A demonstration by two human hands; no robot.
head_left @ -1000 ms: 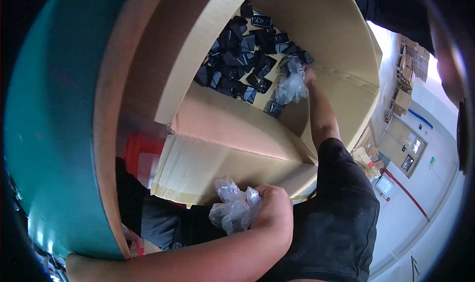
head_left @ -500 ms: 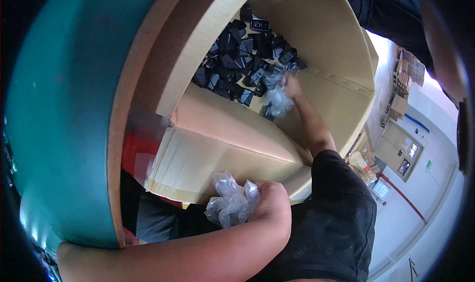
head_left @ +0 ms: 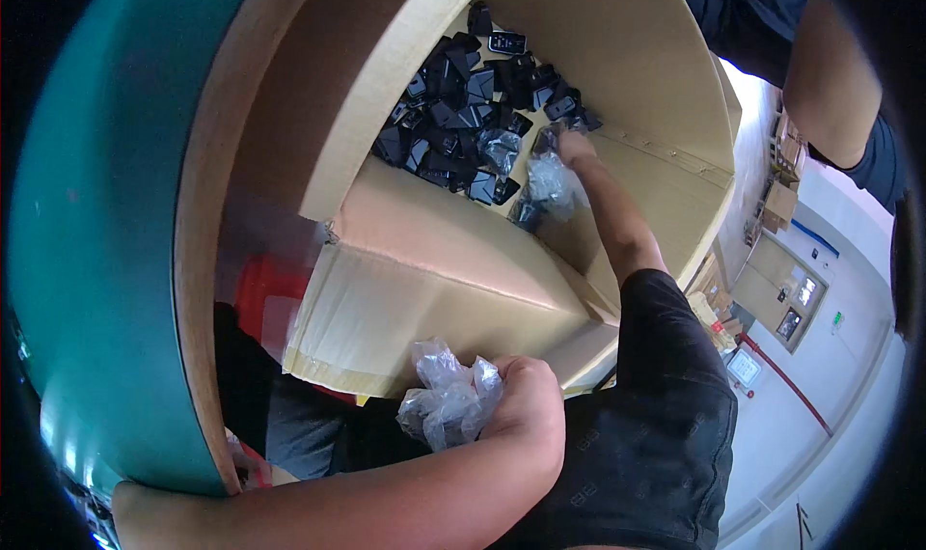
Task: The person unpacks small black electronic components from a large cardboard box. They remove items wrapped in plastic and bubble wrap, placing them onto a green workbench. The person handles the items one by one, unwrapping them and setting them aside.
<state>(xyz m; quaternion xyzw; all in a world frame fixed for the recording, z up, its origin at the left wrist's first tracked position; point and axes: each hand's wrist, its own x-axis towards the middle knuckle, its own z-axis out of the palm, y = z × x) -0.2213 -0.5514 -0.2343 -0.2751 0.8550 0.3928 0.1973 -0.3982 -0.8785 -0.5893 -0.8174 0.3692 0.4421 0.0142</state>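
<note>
A large open cardboard box (head_left: 453,251) stands in front of me, with a heap of black plastic key fob shells (head_left: 453,116) inside. My right hand (head_left: 576,147) reaches into the box at the heap's right edge. Its fingers are closed and partly hidden, on a crumpled clear plastic bag (head_left: 552,183) that hangs below them against dark pieces. Another clear bag (head_left: 499,151) rests on the shells. Outside the near wall of the box, my left hand (head_left: 526,386) is closed around a bunch of crumpled clear plastic bags (head_left: 446,396); its fingertips are hidden.
A green-topped table (head_left: 96,212) with a brown edge runs along the left. Beneath it, beside the box, is a red object (head_left: 265,294). At the upper right another person's arm (head_left: 834,87) shows. Cartons on shelving (head_left: 779,203) and a door (head_left: 779,289) lie farther right.
My right hand has moved slightly up and right inside the box, and the plastic bag shifted right with it. My left hand stays nearly in place. The table edge appears farther left.
</note>
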